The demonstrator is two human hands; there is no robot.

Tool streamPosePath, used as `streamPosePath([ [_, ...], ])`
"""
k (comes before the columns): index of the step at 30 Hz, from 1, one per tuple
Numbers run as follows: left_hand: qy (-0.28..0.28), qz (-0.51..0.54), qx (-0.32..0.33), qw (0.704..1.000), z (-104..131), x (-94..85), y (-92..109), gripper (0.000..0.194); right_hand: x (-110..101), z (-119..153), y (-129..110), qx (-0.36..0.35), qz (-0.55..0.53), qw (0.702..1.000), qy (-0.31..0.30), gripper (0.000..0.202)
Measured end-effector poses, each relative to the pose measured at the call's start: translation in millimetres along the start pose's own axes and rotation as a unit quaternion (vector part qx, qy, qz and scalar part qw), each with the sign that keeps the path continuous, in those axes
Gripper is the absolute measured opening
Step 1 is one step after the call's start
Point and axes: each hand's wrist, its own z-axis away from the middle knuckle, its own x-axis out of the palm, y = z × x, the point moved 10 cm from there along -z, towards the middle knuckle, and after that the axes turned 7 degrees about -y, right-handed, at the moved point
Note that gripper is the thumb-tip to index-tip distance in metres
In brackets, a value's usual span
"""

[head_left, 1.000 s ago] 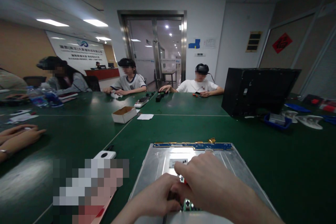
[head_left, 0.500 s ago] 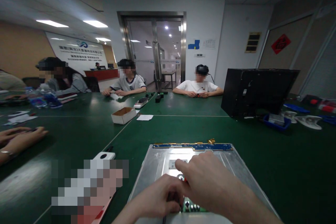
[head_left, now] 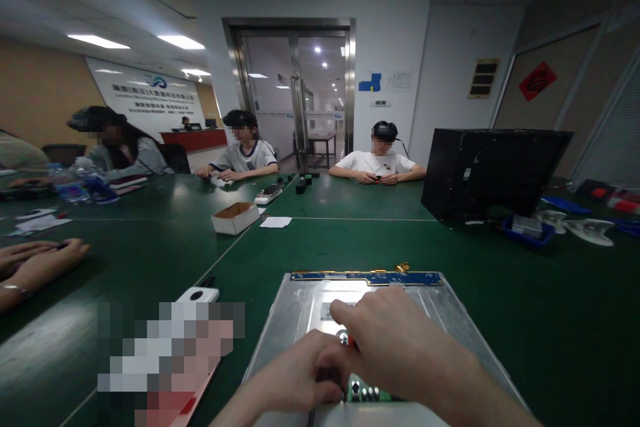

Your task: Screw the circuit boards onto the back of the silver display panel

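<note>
A flat silver metal panel (head_left: pixel 293 317) lies on the table in front of me, a blue circuit strip (head_left: pixel 410 278) running along its far edge. My right hand (head_left: pixel 400 330) is closed over the panel's middle, around a red tool with a round silver end (head_left: pixel 343 336); most of it is hidden by the fingers. Curled just left of it and touching it is my left hand (head_left: pixel 313 370), fingertips at the edge of a green circuit board (head_left: pixel 370 395). What the left fingers pinch, if anything, is hidden. A dark cable (head_left: pixel 311 417) shows below that hand.
Left of the panel lies a white device (head_left: pixel 200 296) beside a blurred-out patch. A small open box (head_left: pixel 236 219) and a paper (head_left: pixel 276 221) lie farther back. A black monitor (head_left: pixel 495 173) and a blue tray (head_left: pixel 527 232) stand right. Another person's hands (head_left: pixel 45 263) rest at left.
The view has shifted very slightly. Both hands keep almost the same place and grip over the panel.
</note>
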Motion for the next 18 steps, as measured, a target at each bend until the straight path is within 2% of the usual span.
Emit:
streamPosePath([
  [4, -0.001, 0.005, -0.035, 0.999, -0.3, 0.2, -3.9, 0.015, -3.2, 1.0, -0.2, -0.014, -0.008, 1.0, 0.014, 0.012],
  [8, -0.014, 0.016, 0.004, 1.0, -3.6, 2.9, -1.2, 0.016, -6.2, 7.0, -5.7, -0.06, -0.041, 0.997, 0.015, 0.018],
  [13, -0.013, 0.027, 0.024, 0.999, -5.0, 4.6, -1.9, 0.011, -2.8, 4.6, 1.8, -0.015, -0.026, 1.0, 0.004, 0.017],
  [18, 0.0, 0.017, -0.022, 1.0, -1.3, 0.2, -2.3, 0.016, -4.5, 3.4, -0.8, -0.025, -0.018, 0.999, 0.02, 0.011],
])
